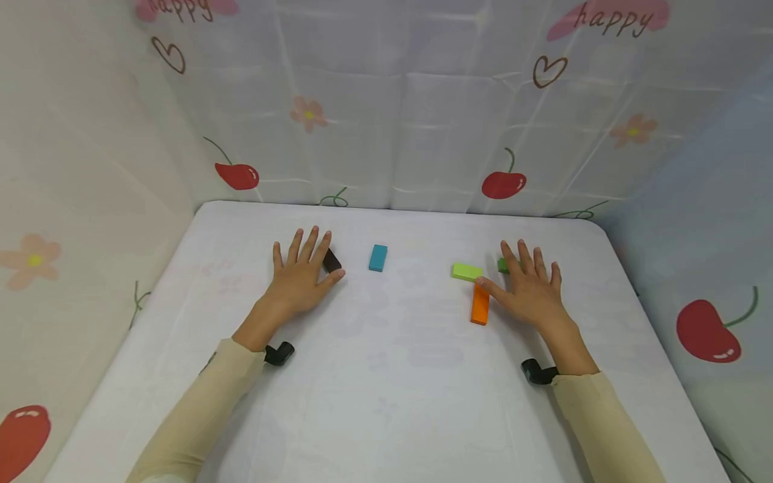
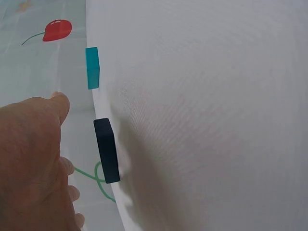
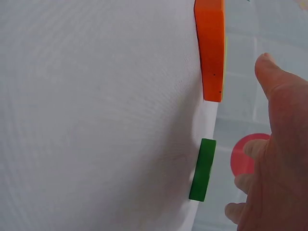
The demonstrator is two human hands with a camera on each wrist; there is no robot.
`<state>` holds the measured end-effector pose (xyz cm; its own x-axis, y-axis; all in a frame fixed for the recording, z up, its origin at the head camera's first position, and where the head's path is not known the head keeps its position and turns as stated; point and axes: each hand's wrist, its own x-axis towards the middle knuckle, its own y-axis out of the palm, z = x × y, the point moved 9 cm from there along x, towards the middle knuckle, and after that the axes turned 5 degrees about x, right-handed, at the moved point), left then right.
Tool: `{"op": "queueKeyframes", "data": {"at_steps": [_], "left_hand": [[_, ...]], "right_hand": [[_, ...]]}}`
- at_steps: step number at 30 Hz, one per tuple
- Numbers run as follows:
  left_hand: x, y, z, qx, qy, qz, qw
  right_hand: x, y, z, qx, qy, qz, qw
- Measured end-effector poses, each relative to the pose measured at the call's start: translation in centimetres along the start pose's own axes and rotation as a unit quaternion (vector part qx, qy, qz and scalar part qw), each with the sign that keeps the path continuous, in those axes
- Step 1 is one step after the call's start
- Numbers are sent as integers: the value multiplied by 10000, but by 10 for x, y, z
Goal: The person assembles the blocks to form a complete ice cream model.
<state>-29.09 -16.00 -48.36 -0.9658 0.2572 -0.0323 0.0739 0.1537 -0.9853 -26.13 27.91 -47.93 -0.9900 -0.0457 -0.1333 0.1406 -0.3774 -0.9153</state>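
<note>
Left hand [image 1: 297, 285] and right hand [image 1: 531, 292] spread, grasping nothing, over the white counter [image 1: 386, 402].
Black block [image 1: 333, 261] shows at the left hand's inner edge, long axis slanting away leftward; blue block [image 1: 378, 257] lies to its right, nearer that hand. Green block [image 1: 503, 265] sits partly hidden behind the right hand, orange block [image 1: 480, 307] and lime block [image 1: 466, 272] by its inner edge.

On the table [image 1: 386, 382], a first block [image 1: 332, 261] lies by the left hand [image 1: 297, 285], a second block [image 1: 378, 257] to its right, a third block [image 1: 466, 272] farther right with a fourth block [image 1: 480, 307] before it, perhaps touching, and a fifth block [image 1: 503, 265] rightmost, partly hidden by the right hand [image 1: 531, 292].
</note>
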Motion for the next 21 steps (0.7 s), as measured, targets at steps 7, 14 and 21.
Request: {"op": "queueKeyframes", "data": {"at_steps": [7, 14, 21], "left_hand": [[-2, -1, 2, -94, -1, 45, 9999], [1, 2, -2, -192, 43, 44, 9998], [3, -6, -13, -341, 126, -268, 9990]], "right_hand": [[1, 3, -4, 62, 20, 41, 10000], [-1, -1, -4, 247, -96, -263, 9993], [-9, -8, 6, 484, -436, -780, 9948]]}}
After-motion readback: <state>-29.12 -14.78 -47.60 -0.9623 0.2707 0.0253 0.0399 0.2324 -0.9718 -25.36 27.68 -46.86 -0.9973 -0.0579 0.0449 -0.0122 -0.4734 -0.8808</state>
